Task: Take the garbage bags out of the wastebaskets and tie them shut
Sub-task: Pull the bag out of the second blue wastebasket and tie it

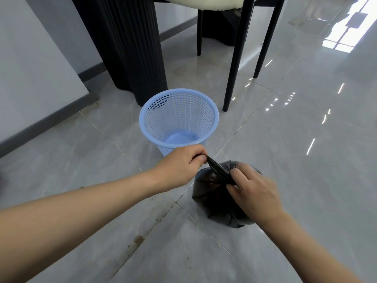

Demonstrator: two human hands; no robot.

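A full black garbage bag [212, 199] sits on the tiled floor, in front of a light blue mesh wastebasket [155, 129] that has no bag in it. My left hand [179, 166] is closed on a twisted strip of the bag's neck and holds it stretched up and to the left. My right hand [253, 190] lies over the top right of the bag, its fingers pinching the neck where the strip meets the gathered top. That hand hides part of the bag's top.
A black fluted table pedestal [130, 48] stands just behind the wastebasket. Black chair legs [234, 64] rise to the right of it. A wall with a dark baseboard [47, 119] runs along the left. Glossy grey floor tiles [306, 160] spread out to the right.
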